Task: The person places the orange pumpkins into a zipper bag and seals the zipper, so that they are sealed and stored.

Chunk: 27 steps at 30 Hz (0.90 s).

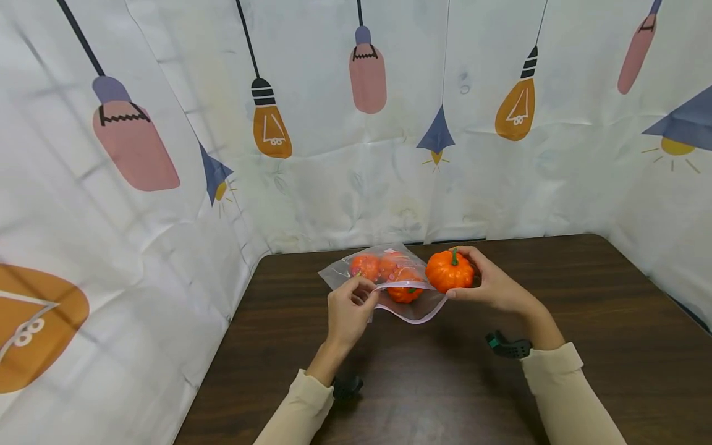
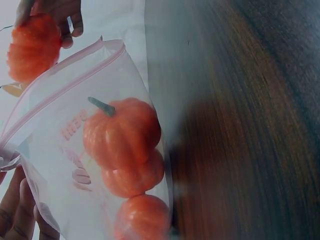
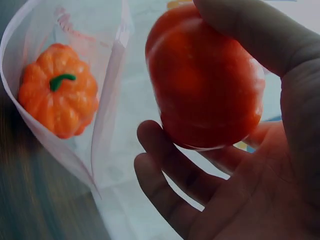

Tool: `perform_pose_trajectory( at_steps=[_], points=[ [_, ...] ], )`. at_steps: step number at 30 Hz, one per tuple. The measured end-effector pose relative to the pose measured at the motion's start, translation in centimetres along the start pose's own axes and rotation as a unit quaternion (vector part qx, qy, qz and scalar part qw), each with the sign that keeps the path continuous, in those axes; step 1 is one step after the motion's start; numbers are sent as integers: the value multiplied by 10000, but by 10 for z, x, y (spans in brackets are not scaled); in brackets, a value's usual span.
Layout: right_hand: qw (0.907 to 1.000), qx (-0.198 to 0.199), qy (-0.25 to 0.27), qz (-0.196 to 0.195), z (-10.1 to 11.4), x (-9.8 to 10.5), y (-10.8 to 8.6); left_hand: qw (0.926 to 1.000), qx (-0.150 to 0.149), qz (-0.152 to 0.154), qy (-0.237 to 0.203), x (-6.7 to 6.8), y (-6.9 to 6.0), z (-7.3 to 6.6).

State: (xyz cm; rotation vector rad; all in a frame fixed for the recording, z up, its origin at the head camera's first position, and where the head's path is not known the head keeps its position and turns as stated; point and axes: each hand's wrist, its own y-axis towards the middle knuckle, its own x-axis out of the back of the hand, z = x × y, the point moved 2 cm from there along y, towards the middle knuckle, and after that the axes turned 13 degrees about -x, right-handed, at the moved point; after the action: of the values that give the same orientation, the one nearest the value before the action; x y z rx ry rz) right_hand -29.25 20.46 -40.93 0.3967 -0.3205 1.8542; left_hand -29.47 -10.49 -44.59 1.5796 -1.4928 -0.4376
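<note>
My left hand pinches the rim of a clear zip bag that lies on the table with its mouth gaping toward me. Inside the bag are three small orange toy pumpkins; the nearest pumpkin has a green stem, and another pumpkin sits deepest in the left wrist view. To the right of the opening, my right hand grips one more orange toy pumpkin between thumb and fingers, stem up. This held pumpkin is outside the bag, close to its right rim.
A dark wooden table spreads beneath both arms. White fabric printed with lamps and bulbs hangs behind the table and along its sides. A dark strap is at the right wrist, and a dark device is by the left wrist.
</note>
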Motion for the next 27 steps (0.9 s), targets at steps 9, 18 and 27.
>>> perform_pose_trajectory(
  at_steps=[9, 18, 27],
  points=[
    [9958, 374, 111, 830, 16, -17, -4, 10000, 43, 1, 58, 0, 0, 1],
    [9828, 427, 121, 1795, 27, -37, -7, 9999, 125, 18, 45, 2, 1, 1],
    [9642, 389, -280, 2608, 21, -55, -3, 9999, 153, 0, 46, 3, 1, 3]
  ],
)
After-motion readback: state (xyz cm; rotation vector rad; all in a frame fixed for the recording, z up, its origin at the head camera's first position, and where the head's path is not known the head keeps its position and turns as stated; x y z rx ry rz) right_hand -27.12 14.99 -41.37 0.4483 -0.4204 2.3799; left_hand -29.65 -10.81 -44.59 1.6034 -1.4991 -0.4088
